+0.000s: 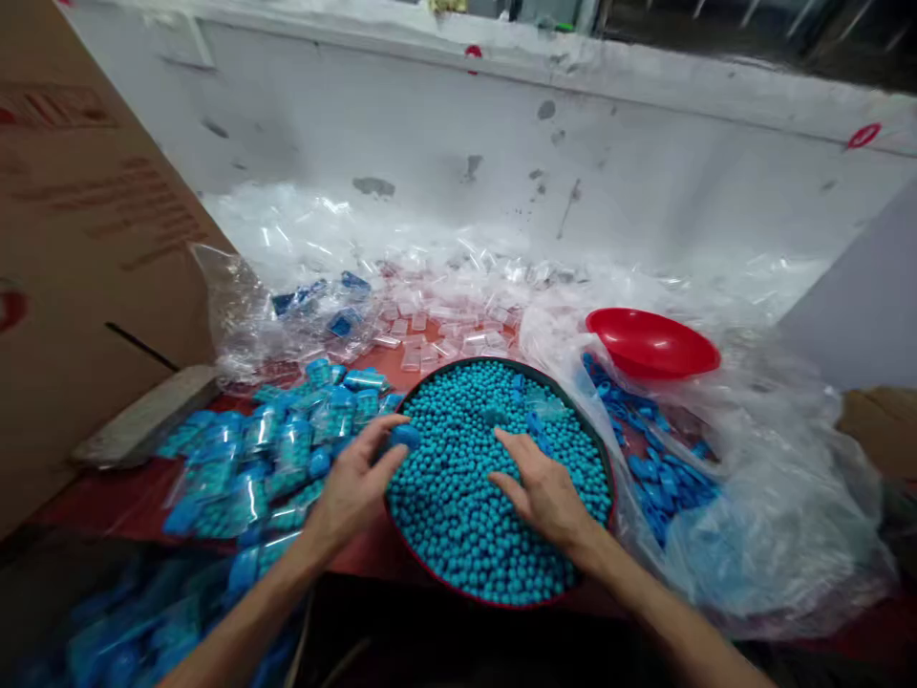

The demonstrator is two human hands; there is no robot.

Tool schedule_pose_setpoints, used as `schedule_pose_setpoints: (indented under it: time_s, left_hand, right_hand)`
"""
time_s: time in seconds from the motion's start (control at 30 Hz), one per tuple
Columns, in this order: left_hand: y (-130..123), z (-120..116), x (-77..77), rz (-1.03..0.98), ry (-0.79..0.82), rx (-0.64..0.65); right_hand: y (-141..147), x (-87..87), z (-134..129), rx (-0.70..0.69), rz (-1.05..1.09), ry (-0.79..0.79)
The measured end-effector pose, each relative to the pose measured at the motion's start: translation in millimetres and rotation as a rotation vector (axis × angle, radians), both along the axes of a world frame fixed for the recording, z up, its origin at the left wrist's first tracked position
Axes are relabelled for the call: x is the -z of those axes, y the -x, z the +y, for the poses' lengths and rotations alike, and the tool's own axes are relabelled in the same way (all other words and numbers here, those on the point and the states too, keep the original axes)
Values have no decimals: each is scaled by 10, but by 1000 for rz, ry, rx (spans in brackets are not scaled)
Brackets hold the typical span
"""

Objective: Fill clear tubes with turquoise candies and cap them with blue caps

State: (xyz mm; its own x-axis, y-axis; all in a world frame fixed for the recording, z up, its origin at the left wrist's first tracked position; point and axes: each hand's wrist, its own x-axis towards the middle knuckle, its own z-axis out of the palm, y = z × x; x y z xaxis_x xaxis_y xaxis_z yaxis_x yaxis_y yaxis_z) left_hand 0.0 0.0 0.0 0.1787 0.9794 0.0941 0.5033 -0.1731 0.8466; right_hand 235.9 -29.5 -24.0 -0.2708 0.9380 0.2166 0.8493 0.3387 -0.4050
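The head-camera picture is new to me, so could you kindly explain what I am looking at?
There is no machine here: a person works with two bare hands, seen by a camera worn on their head, looking forward and down. On the red tabletop stands a round basin full of turquoise beads. The left hand has a rounded blue piece at its fingertips; whether it is gripped is unclear. The right hand is open over the beads. Left of the basin lie clear, blue-capped containers filled with beads; to the right are small blue parts and a red bowl.
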Motion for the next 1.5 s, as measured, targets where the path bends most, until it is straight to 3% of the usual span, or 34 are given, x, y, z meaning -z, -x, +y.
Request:
schedule_pose_setpoints:
  time_s: [0.1,0.17,0.23,0.33,0.43,0.53,0.63,0.7,0.83,1.03,1.1,1.27,1.5]
  left_hand:
    - [454,303,35,261,-86,-232]
    - [608,413,45,467,-202,-364]
    - [589,432,50,588,-357,-422]
    - [271,355,77,496,-486,-312]
    - [-217,292,146,259,-356,-105]
    - [-657,311,243,60,-83,73]
    - [-908,358,344,-68,117,209]
    - [-960,362,404,-136,241,278]
    - [-942,282,473,-249,488,377]
    - [-953,166,410,-289,549,423]
    - [-943,156,373,-341,587,419]
    - [-871,159,361,-516,727,326]
    - [-836,137,427,-539,735,327]
  right_hand:
    - [-47,-3,355,58,-74,-39]
    - [-33,-1,568,68,-162,-38]
    - [0,8,732,59,-254,-1]
    - [14,38,839,52,-318,48]
    - [-31,89,787,93,-209,10]
    - [-60,162,664,146,228,-16]
    - [-51,220,533,171,616,192]
    - [-48,222,446,139,697,328]
    - [-91,153,292,-7,488,219]
    - [-305,55,189,-72,150,218]
    - [-438,1,230,-21,60,253]
    - [-653,-91,487,298,-184,265]
    - [-577,83,475,249,-200,365]
